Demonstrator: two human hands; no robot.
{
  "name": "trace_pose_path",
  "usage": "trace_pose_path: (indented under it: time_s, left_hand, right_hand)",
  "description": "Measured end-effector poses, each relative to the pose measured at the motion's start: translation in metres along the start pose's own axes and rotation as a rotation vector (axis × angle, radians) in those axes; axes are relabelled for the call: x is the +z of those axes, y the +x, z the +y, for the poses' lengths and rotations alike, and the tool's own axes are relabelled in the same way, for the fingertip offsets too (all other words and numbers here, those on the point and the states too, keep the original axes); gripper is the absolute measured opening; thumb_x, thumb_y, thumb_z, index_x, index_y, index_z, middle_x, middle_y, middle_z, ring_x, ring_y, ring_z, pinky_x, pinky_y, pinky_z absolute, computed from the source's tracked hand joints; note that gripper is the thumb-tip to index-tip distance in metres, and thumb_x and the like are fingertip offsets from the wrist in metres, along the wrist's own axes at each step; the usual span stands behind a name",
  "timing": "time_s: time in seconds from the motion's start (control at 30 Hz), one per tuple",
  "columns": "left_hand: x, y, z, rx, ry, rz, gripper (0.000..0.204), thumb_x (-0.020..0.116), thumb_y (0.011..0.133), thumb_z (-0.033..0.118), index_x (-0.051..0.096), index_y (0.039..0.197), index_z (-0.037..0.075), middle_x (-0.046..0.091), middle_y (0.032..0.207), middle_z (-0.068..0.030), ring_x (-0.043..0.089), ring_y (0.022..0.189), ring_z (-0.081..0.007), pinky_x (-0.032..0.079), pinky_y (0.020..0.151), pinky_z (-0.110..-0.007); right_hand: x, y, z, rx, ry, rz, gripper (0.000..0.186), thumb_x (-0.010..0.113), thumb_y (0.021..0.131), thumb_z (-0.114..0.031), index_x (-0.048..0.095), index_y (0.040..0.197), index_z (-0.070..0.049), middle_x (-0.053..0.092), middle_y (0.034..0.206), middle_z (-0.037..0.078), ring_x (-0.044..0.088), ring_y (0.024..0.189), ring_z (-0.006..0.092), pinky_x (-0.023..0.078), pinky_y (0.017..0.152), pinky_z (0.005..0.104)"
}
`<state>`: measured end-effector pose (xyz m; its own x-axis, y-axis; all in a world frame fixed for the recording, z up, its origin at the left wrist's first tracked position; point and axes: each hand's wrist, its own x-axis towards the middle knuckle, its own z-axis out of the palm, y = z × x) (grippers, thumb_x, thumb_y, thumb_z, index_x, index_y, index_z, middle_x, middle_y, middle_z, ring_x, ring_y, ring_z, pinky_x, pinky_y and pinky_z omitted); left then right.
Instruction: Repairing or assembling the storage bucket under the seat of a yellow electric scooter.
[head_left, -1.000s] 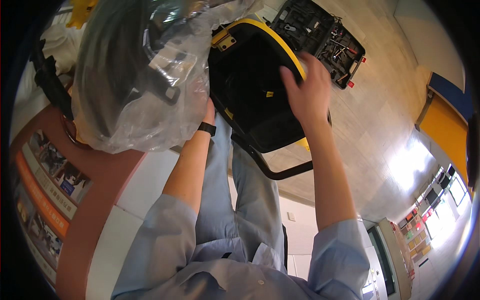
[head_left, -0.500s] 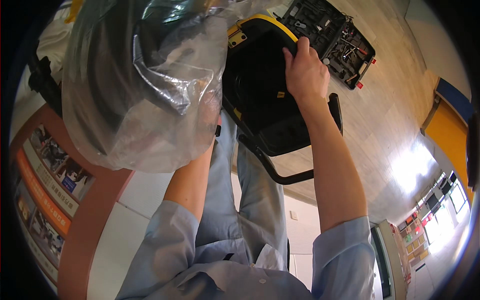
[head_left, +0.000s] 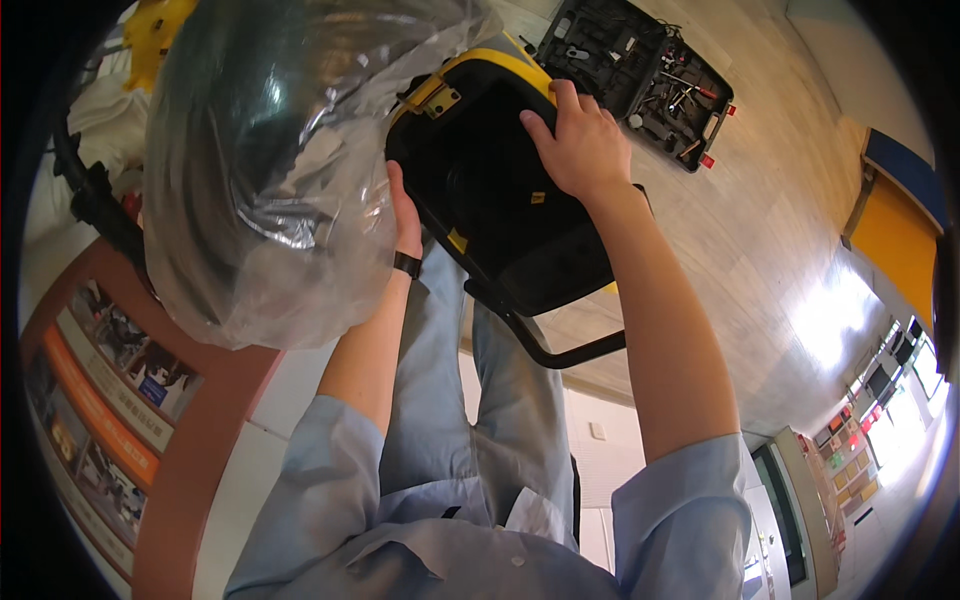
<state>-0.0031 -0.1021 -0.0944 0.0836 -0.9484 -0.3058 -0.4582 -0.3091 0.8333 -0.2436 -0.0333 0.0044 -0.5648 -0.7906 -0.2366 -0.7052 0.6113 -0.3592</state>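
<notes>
I hold a black and yellow machine with a black tube handle between both hands, above my legs. My right hand grips its upper right side, fingers spread over the black shell. My left hand, with a black band at the wrist, presses flat against its left side. Right beside that hand, a large crumpled clear plastic bag bulges over a dark round part. The fingertips of my left hand are hidden between the bag and the machine.
An open black tool case with several tools lies on the wooden floor beyond the machine. A red-brown curved panel with pictures runs along the left. A yellow thing sits at top left, a yellow and blue block at right.
The machine and the bag have come up and closer to me. My right hand slid up along the machine's shell. My left hand, hidden by the bag half a second ago, shows again.
</notes>
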Motion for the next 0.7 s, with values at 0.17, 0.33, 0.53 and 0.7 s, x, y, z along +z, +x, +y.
trace_pose_path:
  time_s: [0.17, 0.33, 0.53, 0.7]
  left_hand:
    - [0.022, 0.026, 0.059, -0.382, -0.480, -0.338, 0.063, 0.048, 0.101, 0.048, 0.050, 0.139, -0.002, 0.050, 0.144, -0.0150, 0.047, 0.131, -0.0244, 0.033, 0.112, -0.036]
    - [0.022, 0.039, 0.064, -0.149, -0.081, -0.364, 0.061, 0.068, 0.092, 0.038, 0.054, 0.135, -0.003, 0.057, 0.136, -0.0151, 0.052, 0.126, -0.0267, 0.036, 0.108, -0.033]
    - [0.027, 0.025, 0.084, -0.071, 0.049, -0.276, 0.061, 0.070, 0.090, 0.042, 0.060, 0.124, -0.008, 0.065, 0.123, -0.0175, 0.058, 0.112, -0.0247, 0.041, 0.100, -0.032]
    - [0.029, 0.028, 0.073, -0.009, 0.108, -0.223, 0.056, 0.071, 0.090, 0.042, 0.065, 0.116, -0.007, 0.069, 0.113, -0.0162, 0.061, 0.104, -0.0238, 0.044, 0.095, -0.032]
  right_hand:
    - [-0.011, 0.006, 0.024, 0.214, 0.192, -0.246, 0.085, 0.059, 0.081, -0.071, 0.051, 0.136, -0.006, 0.069, 0.110, 0.022, 0.066, 0.105, 0.0381, 0.052, 0.091, 0.0459]
    - [-0.013, 0.008, 0.017, 0.256, 0.154, -0.257, 0.088, 0.062, 0.078, -0.070, 0.056, 0.132, -0.002, 0.070, 0.109, 0.022, 0.067, 0.104, 0.0376, 0.052, 0.091, 0.0453]
    - [-0.027, 0.011, 0.012, 0.312, 0.099, -0.286, 0.082, 0.065, 0.075, -0.066, 0.060, 0.130, -0.006, 0.071, 0.107, 0.020, 0.070, 0.097, 0.0350, 0.055, 0.087, 0.0439]
    - [-0.018, 0.004, 0.017, 0.279, 0.073, -0.205, 0.081, 0.065, 0.075, -0.068, 0.060, 0.129, -0.007, 0.072, 0.104, 0.018, 0.070, 0.094, 0.0351, 0.056, 0.083, 0.0441]
